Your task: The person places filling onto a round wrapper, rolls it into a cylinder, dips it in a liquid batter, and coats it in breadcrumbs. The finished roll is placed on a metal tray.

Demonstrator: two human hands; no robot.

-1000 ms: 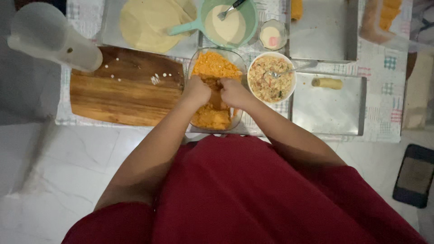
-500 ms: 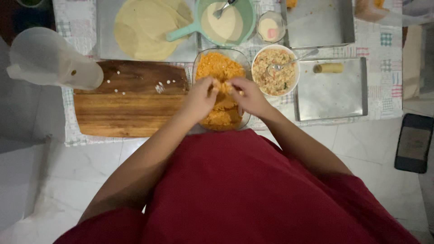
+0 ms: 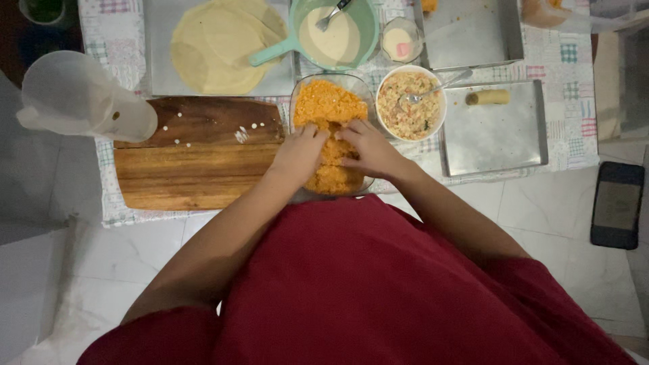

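Left of the fingers lies a wooden board [image 3: 196,152]; the left hand [image 3: 301,152] and right hand [image 3: 368,150] meet in the glass dish [image 3: 297,94] of orange crumbs [image 3: 324,105], fingers curled around a crumbed piece [image 3: 334,152]; squeezed hard, it might split; right of them sits a filling bowl [image 3: 411,105].

Both hands — the left hand [image 3: 299,152] and the right hand [image 3: 368,150] — rest side by side in the clear glass dish of orange crumbs [image 3: 329,101]. Left of the dish lies the brown wooden cutting board [image 3: 189,165]; right of it stands the white round bowl of filling [image 3: 410,105], then the flat metal tray [image 3: 497,132] bearing 1 small rolled piece [image 3: 488,97]. Behind the dish sits the green plastic bowl of pale batter [image 3: 336,34].
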